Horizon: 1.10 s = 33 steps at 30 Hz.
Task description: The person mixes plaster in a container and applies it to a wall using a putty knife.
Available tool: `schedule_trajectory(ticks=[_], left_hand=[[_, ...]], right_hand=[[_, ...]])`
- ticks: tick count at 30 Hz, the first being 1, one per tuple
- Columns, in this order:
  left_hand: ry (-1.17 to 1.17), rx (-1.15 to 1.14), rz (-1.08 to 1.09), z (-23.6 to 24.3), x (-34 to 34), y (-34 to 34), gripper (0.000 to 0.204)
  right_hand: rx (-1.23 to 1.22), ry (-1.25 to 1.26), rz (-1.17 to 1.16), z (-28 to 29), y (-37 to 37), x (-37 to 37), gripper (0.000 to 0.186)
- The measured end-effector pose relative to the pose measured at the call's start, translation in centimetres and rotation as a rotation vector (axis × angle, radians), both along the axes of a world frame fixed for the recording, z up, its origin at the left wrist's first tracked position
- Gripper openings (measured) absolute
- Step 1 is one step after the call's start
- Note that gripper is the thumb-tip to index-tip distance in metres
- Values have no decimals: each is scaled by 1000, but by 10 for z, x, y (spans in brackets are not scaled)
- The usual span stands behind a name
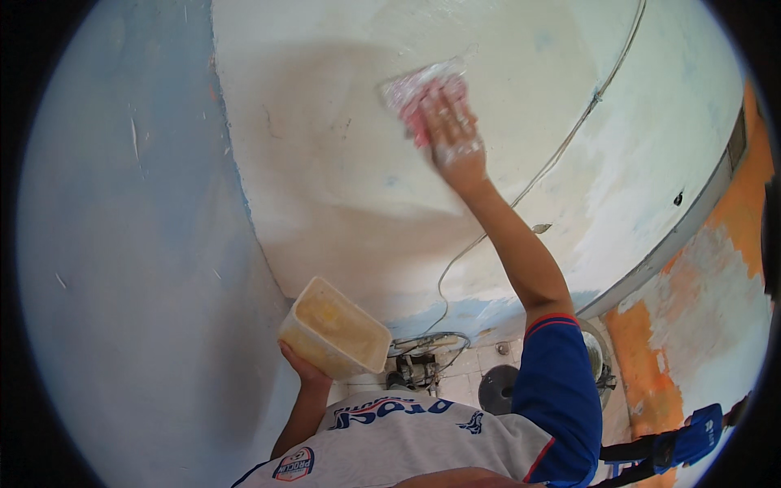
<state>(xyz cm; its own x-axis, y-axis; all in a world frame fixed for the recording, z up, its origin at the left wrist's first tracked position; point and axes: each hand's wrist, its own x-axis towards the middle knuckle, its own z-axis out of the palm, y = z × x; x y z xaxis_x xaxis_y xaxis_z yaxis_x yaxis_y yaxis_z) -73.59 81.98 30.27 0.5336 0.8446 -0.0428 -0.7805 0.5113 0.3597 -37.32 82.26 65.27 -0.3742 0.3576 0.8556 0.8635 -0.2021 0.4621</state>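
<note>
High on the white wall, my right hand presses a crumpled pink cloth flat, with clear plastic around its edges. The fingers lie over the cloth, and white smears cover the knuckles. My left hand grips a translucent plastic tub by its lower left side, near waist height. The tub is tilted, and its inside looks yellowish. Part of the left thumb and fingers is hidden behind the tub.
A blue-grey wall meets the white one at a corner on the left. A loose cable hangs across the white wall to coiled wires below. A dark round bucket stands on the tiled floor. Patchy orange wall is at right.
</note>
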Motion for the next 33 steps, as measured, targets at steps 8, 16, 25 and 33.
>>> schedule_trajectory(ticks=[8, 16, 25, 33], left_hand=[[-20, 72, -5, 16, -2, -1, 91], [-3, 30, -42, 4, 0, 1, 91], [-1, -9, -87, -2, 0, 6, 90], [43, 40, -46, 15, 3, 6, 90]], right_hand=[[176, -100, 77, 24, -24, -37, 42], [-162, -218, 39, -45, -9, -26, 50], [132, -100, -58, 33, -12, -17, 51], [-68, -5, 16, -5, -52, -69, 33]])
